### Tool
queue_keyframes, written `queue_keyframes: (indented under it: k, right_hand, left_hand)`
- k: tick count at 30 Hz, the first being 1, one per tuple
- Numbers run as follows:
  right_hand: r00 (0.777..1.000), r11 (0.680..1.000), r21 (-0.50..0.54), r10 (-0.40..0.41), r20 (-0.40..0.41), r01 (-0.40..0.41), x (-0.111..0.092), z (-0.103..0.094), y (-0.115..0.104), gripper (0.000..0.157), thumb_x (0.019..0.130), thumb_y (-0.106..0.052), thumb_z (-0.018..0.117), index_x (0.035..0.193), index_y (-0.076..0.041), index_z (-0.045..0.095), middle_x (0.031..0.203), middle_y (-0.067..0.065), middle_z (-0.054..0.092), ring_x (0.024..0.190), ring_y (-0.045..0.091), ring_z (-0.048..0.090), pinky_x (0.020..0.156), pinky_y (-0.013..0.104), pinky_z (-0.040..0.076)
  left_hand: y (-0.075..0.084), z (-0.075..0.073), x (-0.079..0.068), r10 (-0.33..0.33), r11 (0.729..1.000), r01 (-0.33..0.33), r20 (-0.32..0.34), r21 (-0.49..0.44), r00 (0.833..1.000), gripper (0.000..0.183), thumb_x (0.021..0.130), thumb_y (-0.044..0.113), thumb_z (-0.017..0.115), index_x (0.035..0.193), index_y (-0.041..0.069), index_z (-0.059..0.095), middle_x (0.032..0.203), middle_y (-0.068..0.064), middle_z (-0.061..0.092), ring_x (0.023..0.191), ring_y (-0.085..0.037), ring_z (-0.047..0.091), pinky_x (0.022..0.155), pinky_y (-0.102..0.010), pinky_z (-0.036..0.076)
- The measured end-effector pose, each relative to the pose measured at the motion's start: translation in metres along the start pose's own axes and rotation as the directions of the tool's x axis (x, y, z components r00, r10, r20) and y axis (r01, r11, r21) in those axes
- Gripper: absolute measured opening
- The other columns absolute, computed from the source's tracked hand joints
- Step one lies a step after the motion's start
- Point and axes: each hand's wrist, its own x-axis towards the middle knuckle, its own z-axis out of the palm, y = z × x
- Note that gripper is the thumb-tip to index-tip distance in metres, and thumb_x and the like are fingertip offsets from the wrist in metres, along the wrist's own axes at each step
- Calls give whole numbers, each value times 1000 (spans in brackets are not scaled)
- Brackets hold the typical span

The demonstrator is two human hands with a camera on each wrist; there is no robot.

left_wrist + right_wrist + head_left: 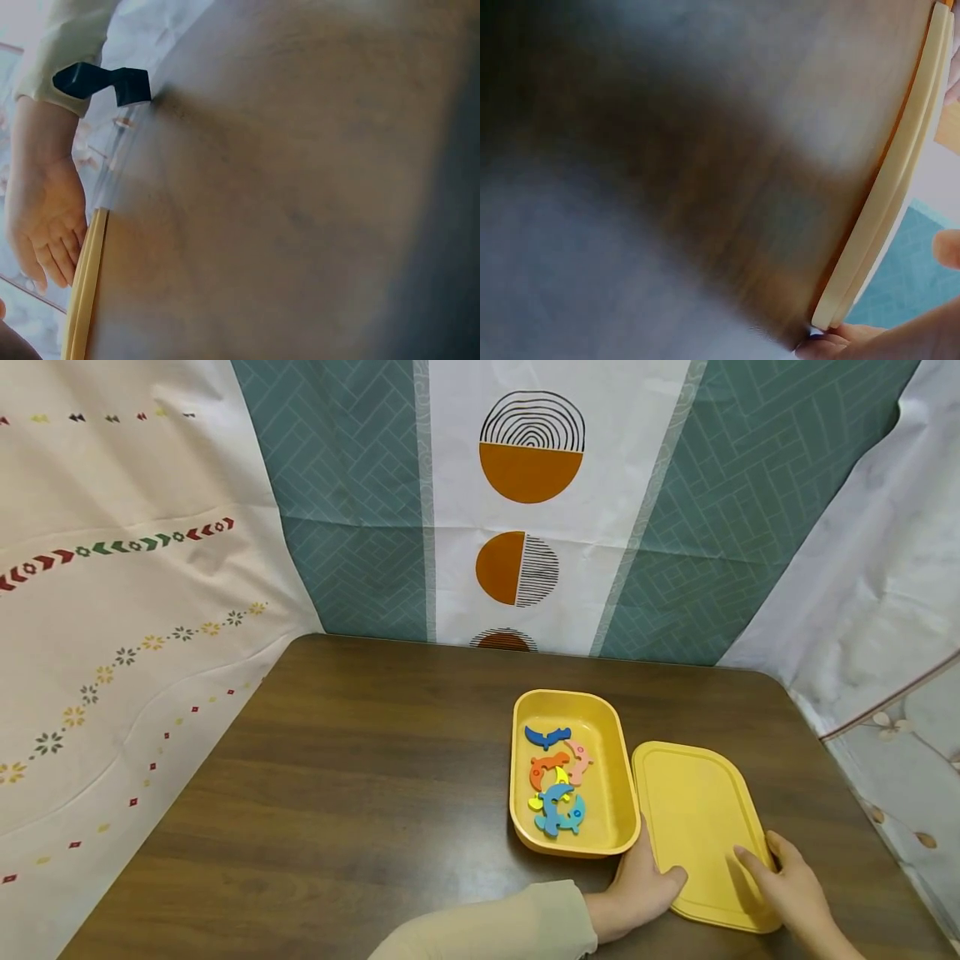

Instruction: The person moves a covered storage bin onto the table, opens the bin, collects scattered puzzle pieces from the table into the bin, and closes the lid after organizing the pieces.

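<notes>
A flat yellow lid (701,827) lies on the table to the right of a yellow rectangular tub (611,752). Between tub and lid is my left hand (645,889), its fingers by the tub's near right corner and its thumb spread over the lid's left edge. At the lid's right edge, my right hand (795,889) touches the rim with its fingers; its thumb stands above the surface. In the left wrist view, the fingers of this right hand (49,217) look straight. Inside the tub sit several flat, crescent-shaped pieces (553,810) in blue, orange, pink and yellow.
A dark wooden table (337,777) stretches away to the left of the tub. Behind it hangs a teal and white patterned curtain (352,485), with pale printed cloth (112,652) along the left side. A black mount (112,82) sits on the right cuff.
</notes>
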Motion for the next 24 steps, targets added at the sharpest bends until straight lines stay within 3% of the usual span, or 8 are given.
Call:
queue_keyframes:
  k: [9,19,24]
  right_hand:
    - [998,999,54,9,-54,-6,-2,1,1,88,99,-45,39,140,21,-3,144,45,6,132,59,12,106,63,20]
    - [990,995,103,21,-139,-7,-4,5,3,82,100,-39,40,142,19,0,145,43,11,131,58,20,103,63,25]
    - [986,995,102,12,-164,5,-3,6,2,81,100,-39,40,142,19,3,144,43,15,130,58,23,102,63,27]
  left_hand:
    - [-1,-1,-1,-12,1000,12,-3,19,1000,94,74,3,62,153,11,13,155,2,17,138,-3,20,109,-17,24]
    - [-5,1,-2,77,997,-77,-16,9,997,103,69,1,73,152,13,14,154,5,21,138,-4,24,107,-17,27]
    - [-1,3,-2,79,997,-78,-46,16,996,99,70,2,74,151,11,18,153,4,24,138,-5,26,107,-17,28]
